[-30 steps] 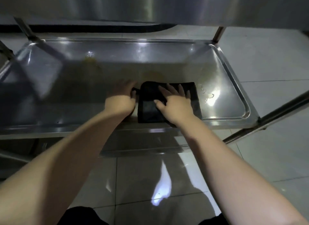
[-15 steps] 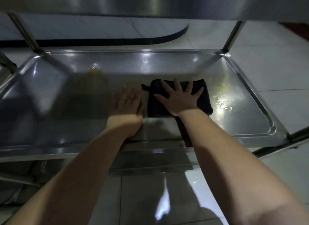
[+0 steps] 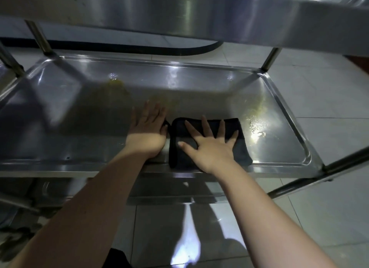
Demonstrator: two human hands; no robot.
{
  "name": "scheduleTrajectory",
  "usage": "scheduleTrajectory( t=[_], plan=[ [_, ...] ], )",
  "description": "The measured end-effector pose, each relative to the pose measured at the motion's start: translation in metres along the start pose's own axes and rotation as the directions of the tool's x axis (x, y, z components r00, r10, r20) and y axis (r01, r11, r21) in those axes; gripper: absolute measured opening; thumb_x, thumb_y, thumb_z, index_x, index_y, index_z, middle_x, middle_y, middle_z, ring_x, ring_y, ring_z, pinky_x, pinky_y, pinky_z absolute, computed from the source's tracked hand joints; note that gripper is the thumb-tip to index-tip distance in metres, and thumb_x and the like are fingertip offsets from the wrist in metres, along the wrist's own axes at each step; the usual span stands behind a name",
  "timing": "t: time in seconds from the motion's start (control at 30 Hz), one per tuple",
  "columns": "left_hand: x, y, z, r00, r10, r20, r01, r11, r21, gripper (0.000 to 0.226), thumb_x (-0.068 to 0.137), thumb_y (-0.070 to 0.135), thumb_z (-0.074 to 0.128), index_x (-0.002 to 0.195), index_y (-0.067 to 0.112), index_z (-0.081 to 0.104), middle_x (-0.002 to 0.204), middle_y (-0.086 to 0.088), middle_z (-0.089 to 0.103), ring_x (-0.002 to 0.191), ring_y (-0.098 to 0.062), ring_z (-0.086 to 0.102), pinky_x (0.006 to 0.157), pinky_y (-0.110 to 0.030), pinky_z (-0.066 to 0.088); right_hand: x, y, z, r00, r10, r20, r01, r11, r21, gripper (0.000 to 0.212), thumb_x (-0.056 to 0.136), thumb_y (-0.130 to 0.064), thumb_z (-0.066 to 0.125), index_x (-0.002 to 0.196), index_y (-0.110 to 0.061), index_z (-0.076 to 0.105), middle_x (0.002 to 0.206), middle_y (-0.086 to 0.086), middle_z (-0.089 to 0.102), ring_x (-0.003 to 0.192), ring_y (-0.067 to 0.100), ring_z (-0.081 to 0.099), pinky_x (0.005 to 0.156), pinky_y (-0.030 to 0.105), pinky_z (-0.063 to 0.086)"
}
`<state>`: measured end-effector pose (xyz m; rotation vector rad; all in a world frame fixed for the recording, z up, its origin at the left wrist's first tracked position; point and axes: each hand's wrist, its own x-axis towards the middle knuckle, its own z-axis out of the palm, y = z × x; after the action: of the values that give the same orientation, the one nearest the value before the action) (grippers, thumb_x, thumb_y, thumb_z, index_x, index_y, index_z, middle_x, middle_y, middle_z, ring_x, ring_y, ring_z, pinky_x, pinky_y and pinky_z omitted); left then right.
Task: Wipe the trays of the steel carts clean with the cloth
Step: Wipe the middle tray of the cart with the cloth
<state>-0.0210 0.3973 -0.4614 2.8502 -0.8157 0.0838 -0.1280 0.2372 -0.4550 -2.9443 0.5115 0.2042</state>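
The person is stooped to the lower tray point(image 3: 79, 128) of the steel cart, with the upper tray point(image 3: 179, 10) hanging close overhead. The dark cloth point(image 3: 242, 154) lies folded flat on the lower tray, close to the front lip and a little right of the middle.

The right hand point(image 3: 211, 148) lies palm down on top of the cloth. There is no closed grip here: the fingers are straight and fanned wide, pressing rather than clutching. I take that as a way to bear down on as much cloth as possible and push it as a pad.

The left hand point(image 3: 146, 132) lies flat on bare steel just beside the cloth's left edge, its grip open too and holding nothing. It looks to be propping the person's weight (or steadying the cart, hard to say which). I cannot tell whether its thumb touches the cloth.

A yellowish smear point(image 3: 257, 108) sits between the cloth and the right rim, and a second yellow patch point(image 3: 115, 84) lies toward the back left. By my reckoning this tray is only partly wiped, and the smear on the right is the nearest thing to sweep next.
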Motion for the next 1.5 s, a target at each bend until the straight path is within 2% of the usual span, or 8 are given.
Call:
scheduleTrajectory(
  t=[0.17, 0.47, 0.6, 0.8, 0.87, 1.07, 1.23, 1.5],
  plan=[
    [-0.002, 0.004, -0.002, 0.999, -0.008, 0.035, 0.008, 1.0, -0.005, 0.055, 0.104, 0.039, 0.027, 0.156, 0.029, 0.012, 0.164, 0.007, 0.0, 0.149, -0.019, -0.014, 0.119, -0.047, -0.008, -0.003, 0.028, -0.003, 1.0, 0.015, -0.016, -0.015, 1.0, 0.001, 0.075, 0.07, -0.092, 0.008, 0.14, -0.067, -0.005, 0.161, -0.02, -0.013, 0.146, 0.037, -0.02, 0.102, 0.067, -0.025],
    [-0.003, 0.006, 0.001, 0.996, -0.016, 0.09, 0.015, 1.0, 0.014, 0.054, 0.103, 0.043, 0.023, 0.155, 0.031, 0.013, 0.164, 0.01, -0.002, 0.149, -0.019, -0.016, 0.118, -0.048, -0.01, -0.021, 0.165, -0.022, 0.951, 0.308, 0.0, -0.307, 0.95, 0.047, 0.084, 0.063, -0.096, 0.009, 0.142, -0.067, 0.001, 0.161, -0.022, -0.006, 0.149, 0.033, -0.011, 0.112, 0.066, -0.012],
    [-0.003, 0.007, 0.002, 0.997, -0.013, 0.081, 0.01, 1.0, 0.028, 0.053, 0.103, 0.042, 0.023, 0.155, 0.033, 0.015, 0.164, 0.009, 0.001, 0.149, -0.02, -0.015, 0.118, -0.049, -0.01, -0.02, 0.15, -0.025, 0.942, 0.337, -0.001, -0.336, 0.94, 0.054, 0.077, 0.074, -0.09, 0.014, 0.145, -0.063, 0.001, 0.161, -0.023, -0.007, 0.148, 0.035, -0.013, 0.111, 0.069, -0.01],
    [-0.001, 0.003, 0.005, 0.996, -0.02, 0.081, 0.022, 1.0, -0.022, 0.054, 0.103, 0.04, 0.025, 0.156, 0.03, 0.013, 0.164, 0.009, -0.006, 0.148, -0.018, -0.018, 0.118, -0.048, -0.006, -0.001, 0.028, -0.006, 1.0, -0.012, -0.028, 0.012, 1.0, 0.004, 0.077, 0.074, -0.088, 0.014, 0.145, -0.061, 0.0, 0.16, -0.025, -0.003, 0.147, 0.038, -0.016, 0.107, 0.069, -0.014],
    [-0.001, 0.002, 0.006, 0.997, -0.02, 0.08, 0.022, 0.999, -0.03, 0.055, 0.104, 0.039, 0.027, 0.156, 0.028, 0.012, 0.164, 0.007, -0.007, 0.148, -0.018, -0.018, 0.118, -0.048, -0.006, 0.005, 0.009, -0.003, 0.998, -0.059, -0.013, 0.059, 0.998, -0.002, 0.077, 0.074, -0.09, 0.013, 0.144, -0.061, -0.001, 0.161, -0.023, -0.006, 0.147, 0.038, -0.018, 0.105, 0.07, -0.017],
    [-0.003, 0.001, 0.006, 0.997, -0.013, 0.07, 0.014, 1.0, -0.011, 0.055, 0.103, 0.039, 0.024, 0.156, 0.028, 0.01, 0.164, 0.007, -0.007, 0.148, -0.02, -0.02, 0.117, -0.046, -0.012, 0.013, 0.076, -0.012, 0.991, 0.136, -0.016, -0.136, 0.991, 0.004, 0.08, 0.068, -0.094, 0.013, 0.141, -0.065, -0.004, 0.159, -0.027, -0.01, 0.146, 0.036, -0.021, 0.099, 0.071, -0.024],
    [-0.005, 0.005, 0.007, 0.998, -0.006, 0.06, 0.005, 1.0, 0.003, 0.055, 0.104, 0.039, 0.024, 0.156, 0.031, 0.011, 0.164, 0.009, -0.003, 0.149, -0.019, -0.016, 0.117, -0.046, -0.009, -0.001, 0.166, -0.025, 0.941, 0.338, 0.011, -0.339, 0.941, 0.027, 0.079, 0.069, -0.093, 0.014, 0.141, -0.067, -0.004, 0.16, -0.024, -0.01, 0.145, 0.044, -0.019, 0.11, 0.066, -0.016],
    [-0.004, 0.013, 0.005, 0.997, -0.013, 0.071, 0.012, 1.0, 0.022, 0.053, 0.104, 0.039, 0.023, 0.155, 0.033, 0.014, 0.164, 0.009, 0.005, 0.149, -0.019, -0.013, 0.117, -0.046, -0.009, 0.012, 0.131, -0.024, 0.957, 0.29, 0.006, -0.29, 0.957, 0.021, 0.073, 0.079, -0.086, 0.016, 0.144, -0.061, -0.005, 0.161, -0.02, -0.012, 0.144, 0.047, -0.017, 0.112, 0.066, -0.011]
  ],
)
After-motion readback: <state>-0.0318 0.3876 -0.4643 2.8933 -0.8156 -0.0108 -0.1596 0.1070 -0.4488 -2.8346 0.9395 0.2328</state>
